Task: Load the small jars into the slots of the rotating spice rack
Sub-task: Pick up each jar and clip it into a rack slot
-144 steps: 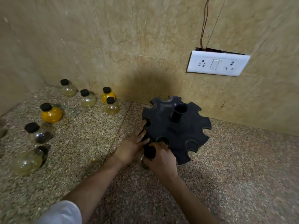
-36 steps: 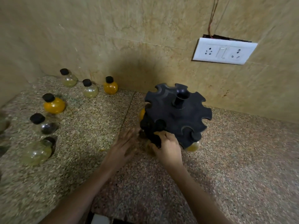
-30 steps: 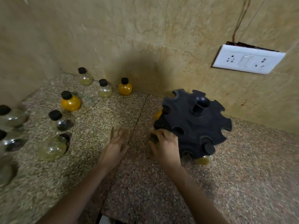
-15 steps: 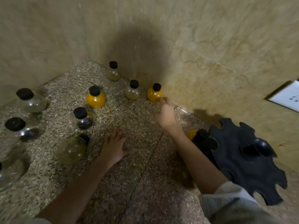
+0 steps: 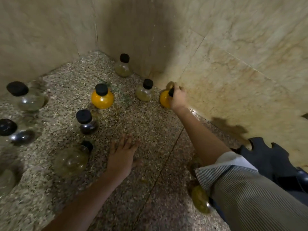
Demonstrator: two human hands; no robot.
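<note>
My right hand [image 5: 178, 97] is closed around the black cap of a small orange jar [image 5: 164, 100] that stands by the back wall. My left hand [image 5: 122, 155] lies flat and open on the speckled counter, holding nothing. The black rotating spice rack [image 5: 270, 157] sits at the right edge, mostly hidden behind my right sleeve; a yellowish jar [image 5: 200, 199] shows below the sleeve at its base. Several other round jars with black caps stand on the counter: an orange one [image 5: 102, 99], a dark one [image 5: 86, 124], two pale ones [image 5: 144, 94] [image 5: 123, 68].
More clear jars stand at the left edge [image 5: 28, 99] [image 5: 15, 134], and one pale jar [image 5: 71, 160] lies on its side near my left hand. Tiled walls meet in a corner [image 5: 95, 39] behind the jars. The granite counter [image 5: 150, 147] stretches between my arms.
My right hand left the rack, reached to the back wall and closed on the orange jar. My view swung left, pushing the rack to the right edge. My left hand stayed flat on the counter.
</note>
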